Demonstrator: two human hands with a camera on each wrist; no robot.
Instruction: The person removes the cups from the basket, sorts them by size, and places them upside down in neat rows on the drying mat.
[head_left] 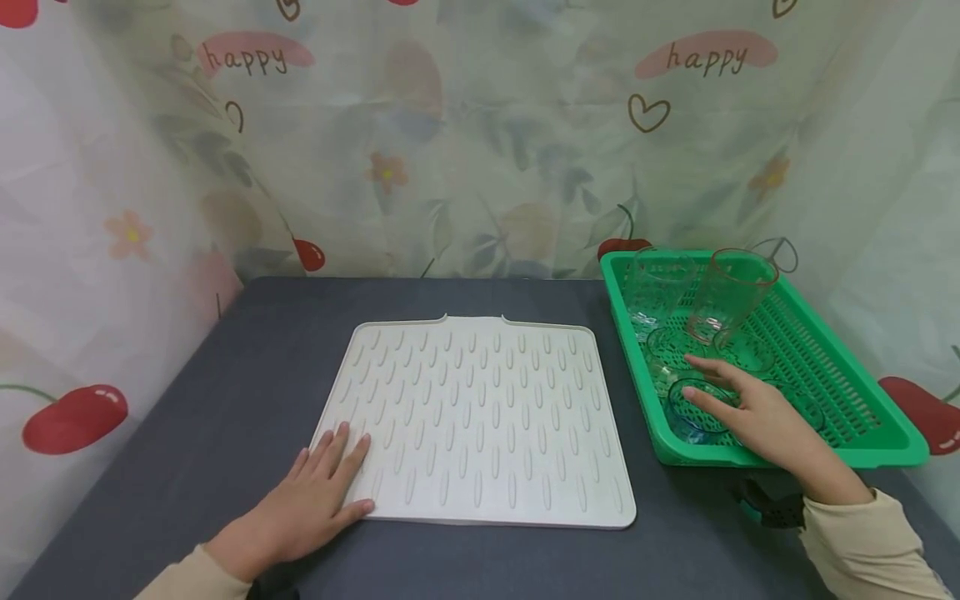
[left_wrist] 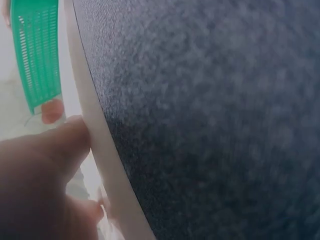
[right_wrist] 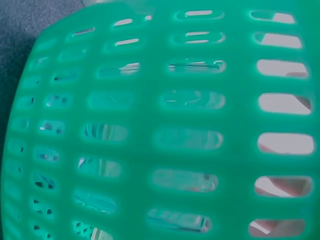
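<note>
A white board with raised ridges, like a draining board, lies on the dark table. My left hand rests on its front left corner, fingers spread and straight; in the left wrist view the thumb touches its edge. My right hand reaches over the near side of a green basket, fingers extended and apart above a blue-tinted glass. Whether they touch its rim I cannot tell. In the right wrist view the basket's slotted wall hides most of the hand.
Several other clear glasses stand in the basket, among them a tall red-rimmed glass and a clear tumbler at the back. A patterned curtain hangs behind the dark table.
</note>
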